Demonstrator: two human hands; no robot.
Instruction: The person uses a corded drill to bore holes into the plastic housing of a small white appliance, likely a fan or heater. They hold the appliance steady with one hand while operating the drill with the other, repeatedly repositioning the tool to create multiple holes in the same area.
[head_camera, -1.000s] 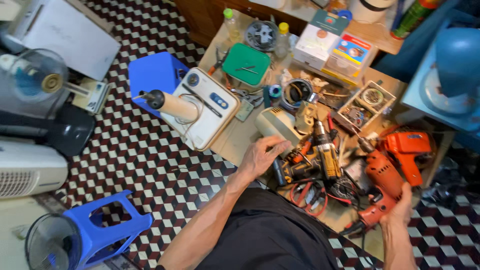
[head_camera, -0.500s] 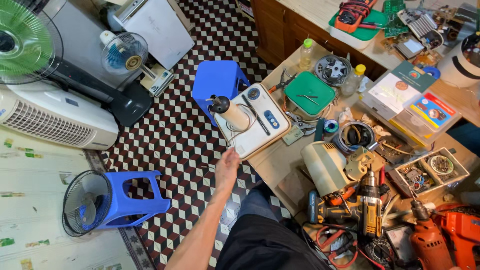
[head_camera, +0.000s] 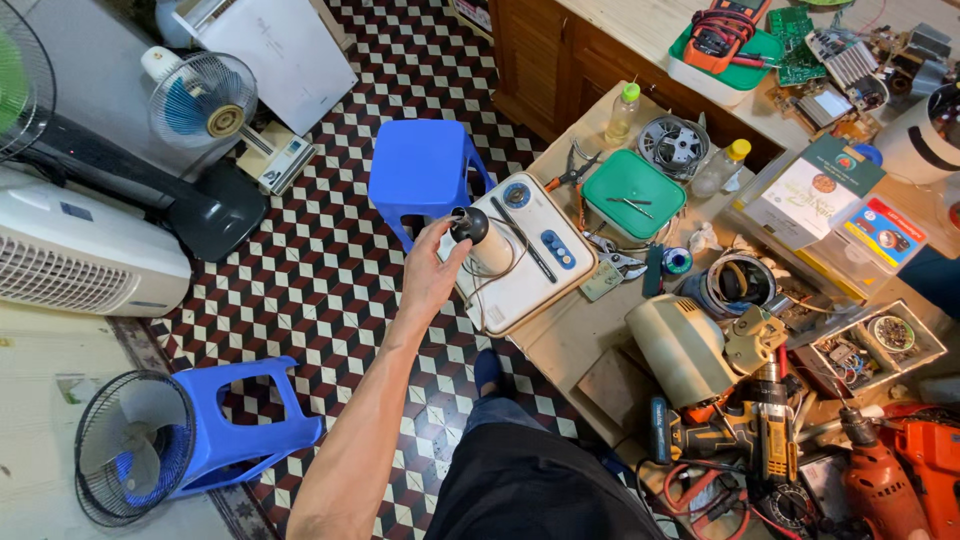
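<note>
Head view: left hand (head_camera: 432, 272) is out over the left end of the workbench (head_camera: 575, 340), fingers curled around the black-capped cylinder (head_camera: 478, 238) standing on the white control panel (head_camera: 525, 255). Grip is partly closed, thumb and fingers wrapping the cap end; I can't tell how firmly it clamps. The cylinder looks wired to the panel, thin leads loop around its base, so it probably sits there because it's tethered. The panel overhangs the bench's left edge, just beside the blue stool (head_camera: 420, 170).

Right hand isn't in frame, so I can't say what it's doing.

Middle of the bench: green lidded box (head_camera: 634, 192) with small bits on top, pliers (head_camera: 573, 170) just left of it, solder spool (head_camera: 678, 262) below. Cream motor housing (head_camera: 682, 348) lies near the front edge. Cordless drill (head_camera: 765, 425) and orange drill (head_camera: 900, 475) are piled at the right front corner, likely parked within reach.
</note>
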